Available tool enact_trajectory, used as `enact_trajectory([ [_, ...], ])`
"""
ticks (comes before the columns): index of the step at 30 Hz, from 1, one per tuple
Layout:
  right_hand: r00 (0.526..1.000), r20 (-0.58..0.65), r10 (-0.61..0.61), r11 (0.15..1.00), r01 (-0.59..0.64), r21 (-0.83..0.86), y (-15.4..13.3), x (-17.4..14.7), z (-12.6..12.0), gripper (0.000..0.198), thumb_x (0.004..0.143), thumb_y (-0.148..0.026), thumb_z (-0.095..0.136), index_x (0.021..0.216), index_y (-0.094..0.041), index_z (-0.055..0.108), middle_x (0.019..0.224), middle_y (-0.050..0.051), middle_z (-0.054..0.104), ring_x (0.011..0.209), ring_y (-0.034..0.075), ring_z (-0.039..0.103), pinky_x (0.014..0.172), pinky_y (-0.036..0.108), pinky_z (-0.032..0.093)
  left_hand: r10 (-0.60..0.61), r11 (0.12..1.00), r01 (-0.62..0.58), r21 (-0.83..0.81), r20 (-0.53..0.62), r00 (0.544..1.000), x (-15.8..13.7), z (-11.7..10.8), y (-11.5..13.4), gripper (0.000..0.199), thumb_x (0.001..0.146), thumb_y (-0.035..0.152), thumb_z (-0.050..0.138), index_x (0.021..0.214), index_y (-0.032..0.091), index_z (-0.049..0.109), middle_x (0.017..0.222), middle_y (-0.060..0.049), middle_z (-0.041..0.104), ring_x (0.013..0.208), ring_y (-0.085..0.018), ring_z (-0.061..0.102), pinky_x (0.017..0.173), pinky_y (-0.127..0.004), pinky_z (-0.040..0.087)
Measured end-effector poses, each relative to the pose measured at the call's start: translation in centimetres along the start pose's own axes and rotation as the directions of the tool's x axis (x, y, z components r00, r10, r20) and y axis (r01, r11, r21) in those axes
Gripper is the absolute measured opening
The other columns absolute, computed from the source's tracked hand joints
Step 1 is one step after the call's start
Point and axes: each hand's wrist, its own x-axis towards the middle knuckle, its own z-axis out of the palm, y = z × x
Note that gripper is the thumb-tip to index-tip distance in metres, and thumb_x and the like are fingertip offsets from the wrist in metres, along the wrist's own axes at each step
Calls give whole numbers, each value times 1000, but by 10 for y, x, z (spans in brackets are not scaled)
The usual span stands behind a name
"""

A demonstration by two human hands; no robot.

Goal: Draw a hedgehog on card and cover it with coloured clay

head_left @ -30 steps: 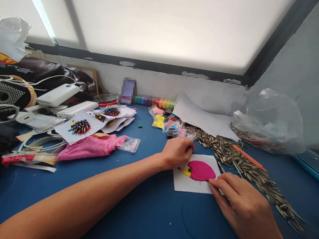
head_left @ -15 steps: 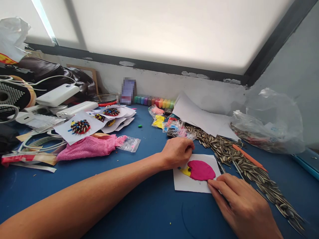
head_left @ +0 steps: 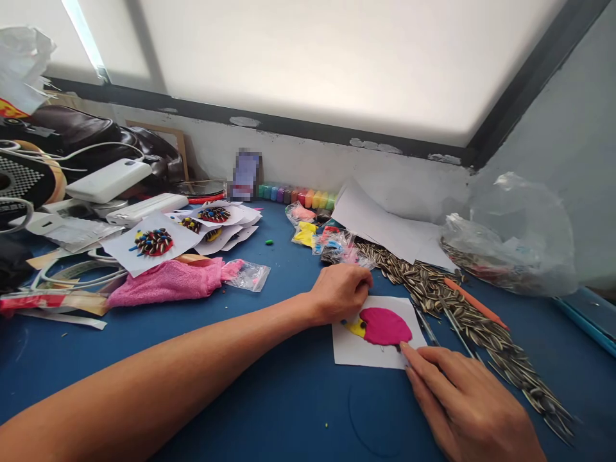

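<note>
A magenta clay oval (head_left: 387, 326) with a yellow clay snout (head_left: 357, 328) and a small black dot lies flat on a square white paper (head_left: 353, 353). My left hand (head_left: 341, 292) rests over the paper's upper left corner with its fingers curled in; what they may hold is hidden. At the oval's lower right edge is my right hand (head_left: 464, 394), its index finger and thumb close together. The index fingertip touches a small dark piece (head_left: 398, 348) under the oval's edge. Short pencil lines show below the oval.
Sunflower seeds (head_left: 462, 314) spread along the right, with a pen (head_left: 427, 325) and an orange stick (head_left: 475, 303) among them. Bagged clay (head_left: 305, 233) lies behind my left hand. At left are finished seed-covered pictures (head_left: 153, 243) and a pink towel (head_left: 168, 281).
My right index fingertip has shifted slightly along the oval's lower edge, and the dark piece shows more clearly. The left hand stays in place; the view has moved a little.
</note>
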Motion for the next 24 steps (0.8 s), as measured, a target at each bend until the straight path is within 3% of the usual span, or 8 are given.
enact_trajectory([
  [13,998,33,54,998,-54,13,-1,-1,2,31,99,-21,43,99,-14,74,83,7,67,67,16,58,66,29,44,-9,1000,9,2,11,1000,1,0,0,27,83,19,49,95,22,73,95,-1,74,90,-18,67,81,-26,50],
  [19,1000,15,-2,999,2,-32,2,-4,0,31,99,-19,44,103,-13,74,86,9,70,73,17,62,72,30,45,-8,1000,8,1,5,1000,0,0,-1,27,82,19,50,96,22,73,96,-1,74,89,-18,67,82,-27,49],
  [24,997,75,-34,997,39,-61,5,-9,2,28,98,-21,47,110,-17,72,91,8,70,75,17,64,72,30,46,-18,1000,18,0,4,1000,0,1,1,27,82,18,50,95,22,73,95,-2,74,89,-18,67,81,-27,49],
])
